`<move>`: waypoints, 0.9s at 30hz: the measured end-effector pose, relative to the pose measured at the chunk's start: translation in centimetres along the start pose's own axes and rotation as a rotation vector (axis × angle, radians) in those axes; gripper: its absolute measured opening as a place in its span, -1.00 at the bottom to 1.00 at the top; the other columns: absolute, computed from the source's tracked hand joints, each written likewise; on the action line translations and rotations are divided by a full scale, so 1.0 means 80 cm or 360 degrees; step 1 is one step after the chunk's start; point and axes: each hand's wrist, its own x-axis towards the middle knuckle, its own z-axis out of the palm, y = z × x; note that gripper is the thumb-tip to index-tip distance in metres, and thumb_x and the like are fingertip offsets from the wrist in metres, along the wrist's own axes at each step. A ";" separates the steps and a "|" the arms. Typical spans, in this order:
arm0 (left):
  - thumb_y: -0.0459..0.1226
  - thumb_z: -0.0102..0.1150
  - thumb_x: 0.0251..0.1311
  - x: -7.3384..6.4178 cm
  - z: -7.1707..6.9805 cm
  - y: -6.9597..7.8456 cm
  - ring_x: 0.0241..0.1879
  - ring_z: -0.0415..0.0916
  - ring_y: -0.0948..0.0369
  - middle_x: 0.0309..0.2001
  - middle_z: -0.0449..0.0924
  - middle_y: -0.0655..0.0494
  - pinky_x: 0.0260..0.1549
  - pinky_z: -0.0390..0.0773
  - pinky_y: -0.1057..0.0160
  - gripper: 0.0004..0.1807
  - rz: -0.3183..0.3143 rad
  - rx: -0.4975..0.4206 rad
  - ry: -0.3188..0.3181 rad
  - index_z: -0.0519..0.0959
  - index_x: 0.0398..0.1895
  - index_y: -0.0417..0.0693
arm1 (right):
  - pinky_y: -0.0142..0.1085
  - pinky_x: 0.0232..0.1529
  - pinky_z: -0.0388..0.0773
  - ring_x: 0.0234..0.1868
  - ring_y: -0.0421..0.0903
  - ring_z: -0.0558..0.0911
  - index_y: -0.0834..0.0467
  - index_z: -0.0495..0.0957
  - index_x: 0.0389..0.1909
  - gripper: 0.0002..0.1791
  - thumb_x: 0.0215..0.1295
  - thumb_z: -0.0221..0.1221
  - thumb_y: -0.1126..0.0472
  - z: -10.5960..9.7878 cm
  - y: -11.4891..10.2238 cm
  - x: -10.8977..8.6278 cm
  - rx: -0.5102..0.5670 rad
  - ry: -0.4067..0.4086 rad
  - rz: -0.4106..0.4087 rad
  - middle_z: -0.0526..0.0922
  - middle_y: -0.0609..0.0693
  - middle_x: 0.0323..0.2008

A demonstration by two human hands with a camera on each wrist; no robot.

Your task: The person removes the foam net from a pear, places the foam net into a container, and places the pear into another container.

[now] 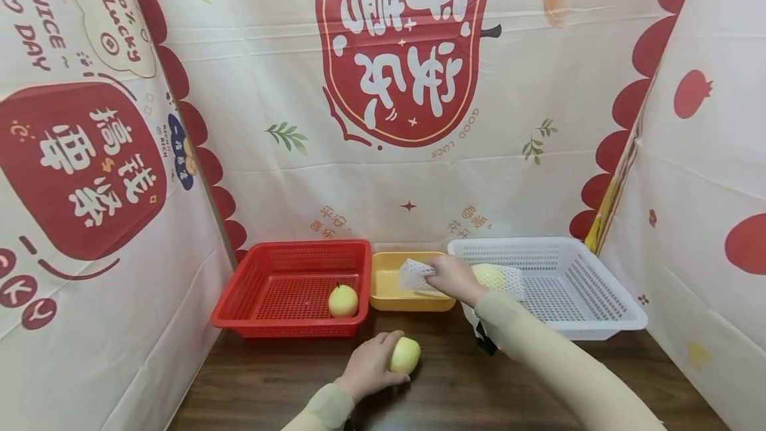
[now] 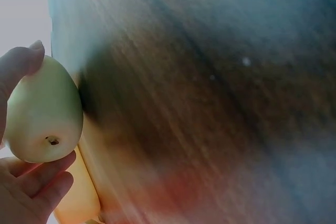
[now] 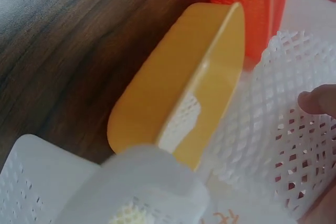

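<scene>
In the head view my left hand (image 1: 370, 366) grips a yellow-green pear (image 1: 407, 355) just above or on the wooden table; which one I cannot tell. Thumb and fingers curl round the pear's sides in the left wrist view, where one dimpled end of the pear (image 2: 44, 116) shows. My right hand (image 1: 453, 278) pinches a white foam net sleeve (image 1: 411, 274) over the small yellow tray (image 1: 383, 302). The right wrist view has the mesh of the net (image 3: 294, 135) close up, spread beside the yellow tray (image 3: 157, 72), with no fruit visible inside.
A red basket (image 1: 287, 331) at left holds one bare pear (image 1: 343, 300). At right stands a white basket (image 1: 616, 314) with a pear in a foam net (image 1: 491, 276), partly behind my right arm. Printed cloth walls (image 1: 383, 198) enclose the wooden table (image 1: 251, 378).
</scene>
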 end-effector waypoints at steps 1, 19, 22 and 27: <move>0.13 0.48 -0.16 0.000 0.000 0.000 -0.15 0.54 0.20 -0.01 0.55 0.09 -0.25 0.53 0.18 -0.10 0.0000 -0.0001 0.0001 0.39 0.28 -0.01 | -0.33 -0.61 0.25 -0.68 -0.23 0.27 0.02 0.38 -0.66 -0.73 0.13 0.21 0.29 0.004 0.001 0.003 -0.0011 -0.0005 0.0005 0.31 -0.17 -0.72; 0.15 0.45 -0.13 -0.002 0.003 -0.002 -0.11 0.54 0.21 0.03 0.54 0.10 -0.23 0.54 0.18 -0.10 -0.0048 -0.0003 -0.0026 0.37 0.31 0.03 | -0.16 -0.43 0.50 -0.46 -0.12 0.55 0.13 0.67 -0.18 -0.80 0.14 0.26 0.27 0.046 0.012 0.012 -0.0127 0.0047 0.0097 0.69 0.00 -0.31; 0.15 0.45 -0.13 -0.002 0.004 -0.002 -0.11 0.54 0.21 0.03 0.54 0.10 -0.22 0.54 0.18 -0.09 -0.0047 -0.0004 -0.0026 0.37 0.32 0.03 | -0.13 -0.36 0.53 -0.38 -0.11 0.61 0.12 0.68 -0.15 -0.77 0.14 0.27 0.26 0.051 0.013 0.013 -0.0134 0.0049 0.0091 0.70 0.02 -0.24; 0.14 0.45 -0.12 -0.002 0.002 -0.001 -0.11 0.54 0.20 0.04 0.54 0.08 -0.20 0.54 0.17 -0.09 -0.0051 -0.0019 -0.0032 0.36 0.33 0.01 | -0.18 -0.47 0.45 -0.48 -0.15 0.52 0.10 0.66 -0.28 -0.87 0.13 0.25 0.27 0.060 0.016 0.017 -0.0123 0.0020 0.0091 0.68 -0.03 -0.36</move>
